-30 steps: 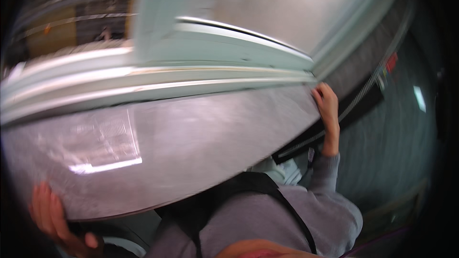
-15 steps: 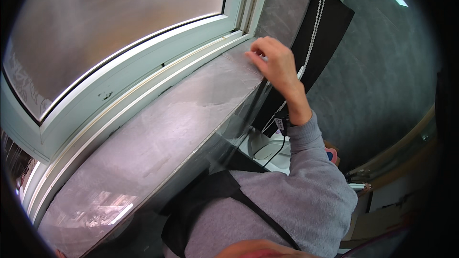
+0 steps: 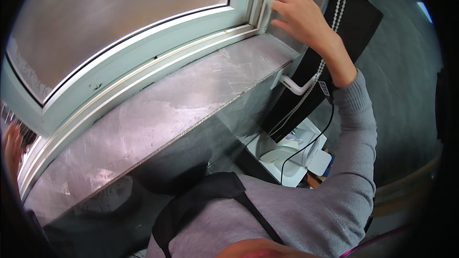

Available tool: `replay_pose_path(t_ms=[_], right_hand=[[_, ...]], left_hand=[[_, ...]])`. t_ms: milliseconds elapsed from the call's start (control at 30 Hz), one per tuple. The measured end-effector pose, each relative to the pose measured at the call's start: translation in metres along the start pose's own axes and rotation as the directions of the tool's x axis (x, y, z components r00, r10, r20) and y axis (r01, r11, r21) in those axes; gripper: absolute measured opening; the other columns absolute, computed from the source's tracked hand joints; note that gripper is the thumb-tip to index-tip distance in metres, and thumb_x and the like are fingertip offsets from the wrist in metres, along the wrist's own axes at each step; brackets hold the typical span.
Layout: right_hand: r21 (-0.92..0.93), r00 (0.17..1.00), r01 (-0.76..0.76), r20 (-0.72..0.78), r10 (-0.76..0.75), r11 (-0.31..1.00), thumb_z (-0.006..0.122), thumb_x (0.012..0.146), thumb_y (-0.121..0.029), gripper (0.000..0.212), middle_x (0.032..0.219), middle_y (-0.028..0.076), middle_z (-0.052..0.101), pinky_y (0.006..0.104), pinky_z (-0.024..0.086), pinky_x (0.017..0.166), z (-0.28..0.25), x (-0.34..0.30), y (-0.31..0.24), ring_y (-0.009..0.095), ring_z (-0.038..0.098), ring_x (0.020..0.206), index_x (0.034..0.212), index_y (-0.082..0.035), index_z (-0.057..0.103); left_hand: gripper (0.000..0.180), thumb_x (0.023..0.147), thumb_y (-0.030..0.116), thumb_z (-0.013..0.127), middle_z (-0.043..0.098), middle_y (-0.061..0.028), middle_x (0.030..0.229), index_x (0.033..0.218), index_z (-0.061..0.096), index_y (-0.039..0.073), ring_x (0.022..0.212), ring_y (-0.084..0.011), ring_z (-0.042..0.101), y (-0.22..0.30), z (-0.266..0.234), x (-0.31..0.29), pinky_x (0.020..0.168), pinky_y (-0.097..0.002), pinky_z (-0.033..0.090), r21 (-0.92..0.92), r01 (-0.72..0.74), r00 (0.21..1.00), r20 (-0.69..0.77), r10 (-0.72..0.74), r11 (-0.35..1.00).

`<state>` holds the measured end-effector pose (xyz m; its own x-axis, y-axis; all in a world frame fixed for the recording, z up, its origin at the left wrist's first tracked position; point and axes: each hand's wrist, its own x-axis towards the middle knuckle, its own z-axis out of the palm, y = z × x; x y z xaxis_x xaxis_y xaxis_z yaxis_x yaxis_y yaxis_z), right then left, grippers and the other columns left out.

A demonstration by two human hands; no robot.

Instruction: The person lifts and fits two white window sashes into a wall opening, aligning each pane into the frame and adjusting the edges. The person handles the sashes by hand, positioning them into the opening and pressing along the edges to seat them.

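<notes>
My right hand (image 3: 306, 23) is raised beside the right upright of the pale window frame (image 3: 260, 7), its fingers bent and the thumb apart. Nothing shows in it, and whether the fingertips touch the frame is hard to see. At the far left edge, my left hand (image 3: 11, 145) is partly in view with its fingers stretched upward, close to the frame's lower left corner. Between the two lies the grey stone windowsill (image 3: 158, 119), with pale streaks and reflections on it. Above the sill is the frosted window pane (image 3: 129, 14).
A white beaded chain (image 3: 340, 2) hangs in front of a black panel (image 3: 356, 24) on the right. Below the sill's right end juts a white bracket (image 3: 296, 86). A white container (image 3: 270, 157) and a black cable (image 3: 306, 145) are lower down, near my right arm.
My right hand has moved from over the sill's right end up to the window frame, its fingers opening. My left hand has come into view at the left edge. The view has shifted.
</notes>
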<state>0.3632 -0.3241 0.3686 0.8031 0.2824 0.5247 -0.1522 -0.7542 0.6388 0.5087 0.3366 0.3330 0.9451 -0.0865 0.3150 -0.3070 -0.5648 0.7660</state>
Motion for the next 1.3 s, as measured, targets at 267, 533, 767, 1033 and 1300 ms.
replay_pose_path(t_ms=[267,533,767,1033,1300], right_hand=[[0.493,0.972,-0.209,0.007,0.236,0.845,0.076,0.078,-0.016,0.028,0.100,0.011,0.066,0.0386,0.049,0.081,-0.021,-0.083,-0.083,0.030,0.062,0.092,0.101,-0.003,0.066],[0.523,0.949,-0.150,-0.163,0.271,0.839,0.081,0.069,-0.010,0.047,0.113,0.013,0.066,0.0403,0.049,0.085,-0.012,-0.103,-0.110,0.031,0.063,0.103,0.112,-0.001,0.066],[0.556,0.881,-0.273,-0.182,0.436,0.785,0.076,0.073,0.000,0.050,0.125,0.022,0.062,0.0447,0.047,0.097,0.001,-0.112,-0.140,0.039,0.059,0.115,0.122,0.005,0.062],[0.470,0.889,-0.319,-0.152,0.432,0.823,0.055,0.095,0.002,0.034,0.132,0.022,0.058,0.0414,0.045,0.104,0.021,-0.131,-0.138,0.035,0.057,0.123,0.129,0.006,0.057],[0.699,0.632,-0.117,-0.496,0.595,0.706,0.071,0.087,-0.005,0.010,0.088,0.018,0.069,0.0435,0.052,0.073,0.069,-0.093,-0.123,0.035,0.065,0.079,0.093,0.003,0.071]], left_hand=[[0.061,0.095,0.034,0.064,0.058,-0.0144,0.133,0.142,0.046,0.002,0.125,-0.0207,0.057,0.020,0.036,0.060,0.109,-0.0303,0.041,0.102,0.030,0.999,0.022,-0.033,0.994],[0.056,0.098,0.023,0.058,0.050,-0.0163,0.143,0.145,0.040,0.000,0.133,-0.0222,0.049,0.002,0.013,0.056,0.108,-0.0297,0.043,-0.322,-0.002,0.941,0.321,0.111,0.947],[0.050,0.098,0.019,0.058,0.057,-0.0124,0.136,0.141,0.046,-0.003,0.124,-0.0181,0.055,0.030,0.016,0.047,0.104,-0.0294,0.044,-0.354,0.045,0.904,0.411,0.113,0.934],[0.058,0.093,0.003,0.056,0.045,-0.0178,0.147,0.147,0.036,-0.004,0.135,-0.0244,0.046,0.027,0.019,0.031,0.112,-0.0336,0.038,-0.347,-0.097,0.861,0.441,0.254,0.933],[0.034,0.095,0.012,0.060,0.065,-0.0153,0.126,0.127,0.063,0.002,0.117,-0.0203,0.061,0.082,-0.022,-0.081,0.099,-0.0355,0.048,0.446,-0.298,0.954,0.110,0.279,0.844]])
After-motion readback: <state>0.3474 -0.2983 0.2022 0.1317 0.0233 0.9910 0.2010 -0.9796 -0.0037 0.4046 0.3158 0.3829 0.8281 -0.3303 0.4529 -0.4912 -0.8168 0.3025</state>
